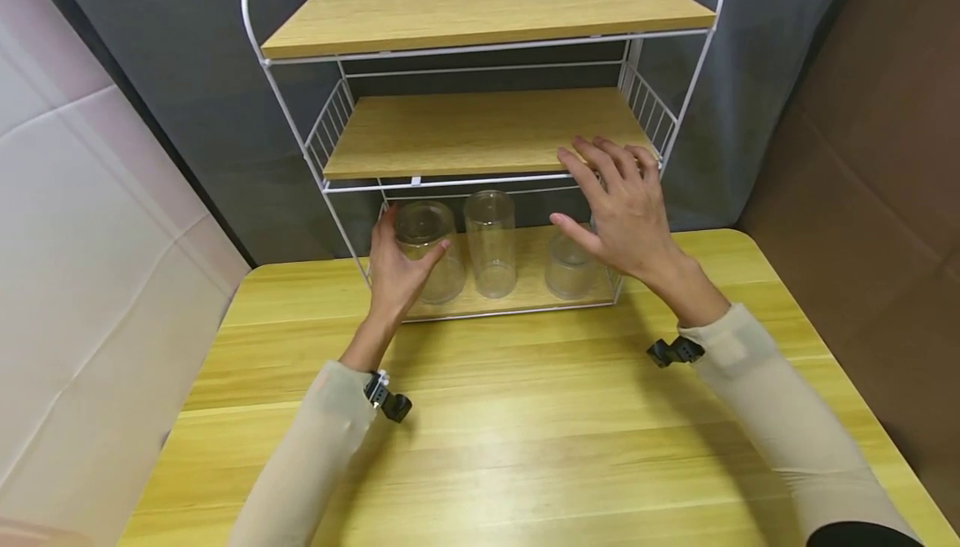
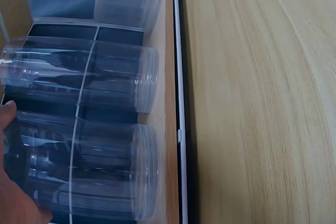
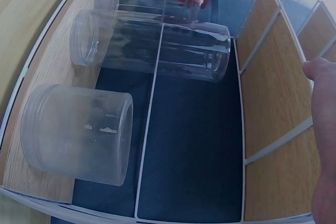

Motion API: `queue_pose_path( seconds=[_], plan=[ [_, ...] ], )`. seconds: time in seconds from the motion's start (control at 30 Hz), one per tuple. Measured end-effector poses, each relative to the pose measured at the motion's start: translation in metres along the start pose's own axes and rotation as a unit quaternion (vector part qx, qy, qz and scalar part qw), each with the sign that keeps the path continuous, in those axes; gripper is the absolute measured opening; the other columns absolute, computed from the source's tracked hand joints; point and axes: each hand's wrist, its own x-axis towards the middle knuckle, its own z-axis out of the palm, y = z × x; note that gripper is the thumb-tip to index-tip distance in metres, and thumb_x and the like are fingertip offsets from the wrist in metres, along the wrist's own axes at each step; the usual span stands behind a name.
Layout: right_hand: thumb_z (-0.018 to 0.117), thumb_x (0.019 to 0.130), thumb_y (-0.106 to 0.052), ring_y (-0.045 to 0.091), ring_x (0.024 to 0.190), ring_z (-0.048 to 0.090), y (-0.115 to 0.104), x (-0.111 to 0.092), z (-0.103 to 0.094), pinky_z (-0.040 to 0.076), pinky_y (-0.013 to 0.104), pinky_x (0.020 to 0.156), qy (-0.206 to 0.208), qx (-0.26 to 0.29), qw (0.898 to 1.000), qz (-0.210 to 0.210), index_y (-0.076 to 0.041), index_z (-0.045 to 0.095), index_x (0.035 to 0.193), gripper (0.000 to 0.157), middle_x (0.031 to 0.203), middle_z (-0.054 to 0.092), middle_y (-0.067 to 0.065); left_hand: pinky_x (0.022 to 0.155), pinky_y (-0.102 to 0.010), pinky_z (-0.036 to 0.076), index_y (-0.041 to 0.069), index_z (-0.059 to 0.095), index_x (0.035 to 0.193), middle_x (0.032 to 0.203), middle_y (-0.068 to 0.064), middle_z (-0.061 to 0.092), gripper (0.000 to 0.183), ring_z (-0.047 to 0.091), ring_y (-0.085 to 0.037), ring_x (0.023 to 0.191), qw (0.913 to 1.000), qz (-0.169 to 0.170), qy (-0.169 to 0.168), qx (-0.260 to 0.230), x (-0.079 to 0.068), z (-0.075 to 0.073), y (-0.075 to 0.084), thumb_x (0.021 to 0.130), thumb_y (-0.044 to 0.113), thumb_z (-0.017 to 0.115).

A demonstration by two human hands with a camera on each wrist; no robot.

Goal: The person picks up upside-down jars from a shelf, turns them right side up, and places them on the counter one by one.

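Observation:
Three clear jars stand on the bottom shelf of a white wire rack. My left hand (image 1: 399, 268) grips the left jar (image 1: 442, 276) near its top, thumb at the front and fingers round the far side. In the left wrist view this jar (image 2: 84, 169) shows a ridged end against the shelf board. Beside it is a tall, narrow jar (image 1: 491, 251), and farther right a short, cloudy jar (image 3: 79, 132). My right hand (image 1: 626, 218), fingers spread and holding nothing, is at the front edge of the middle shelf (image 1: 487, 134), above the short jar.
The rack's top shelf (image 1: 487, 9) overhangs at the back, with wire rails (image 1: 330, 126) at the sides. A wood-grain table (image 1: 510, 430) stretches out in front. A white panel (image 1: 97, 263) flanks the left and a brown one (image 1: 862, 197) the right.

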Motion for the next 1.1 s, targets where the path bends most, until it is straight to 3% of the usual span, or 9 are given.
queue_pose_path(
  seconds=[0.37,0.9,1.1],
  plan=[
    [0.064,0.096,-0.054,0.043,0.141,0.045,0.000,0.000,0.002,0.030,0.064,0.111,-0.003,-0.004,1.000,0.000,-0.010,0.048,0.157,0.077,0.154,0.052,0.019,0.117,-0.055,0.040,-0.004,0.041,0.157,0.151,-0.029,0.050,0.101,0.050,-0.045,0.137,0.9999,-0.010,0.003,-0.001,0.001,0.000,-0.005,0.080,0.035,0.093],
    [0.064,0.096,-0.054,0.043,0.141,0.045,-0.001,-0.001,0.002,0.030,0.064,0.112,0.000,-0.004,1.000,0.003,-0.010,0.047,0.157,0.077,0.154,0.052,0.019,0.119,-0.055,0.039,-0.006,0.046,0.154,0.150,-0.030,0.052,0.099,0.050,-0.045,0.140,0.9999,-0.010,-0.003,0.009,-0.001,-0.005,0.002,0.079,0.038,0.094],
    [0.053,0.102,-0.062,0.043,0.141,0.044,-0.003,-0.001,0.002,0.029,0.064,0.112,0.006,-0.004,1.000,0.005,-0.009,0.047,0.157,0.076,0.154,0.051,0.020,0.116,-0.054,0.042,-0.004,0.045,0.155,0.149,-0.028,0.053,0.100,0.052,-0.043,0.136,0.9999,0.000,-0.004,0.016,-0.007,-0.012,0.010,0.079,0.038,0.094]
  ],
)
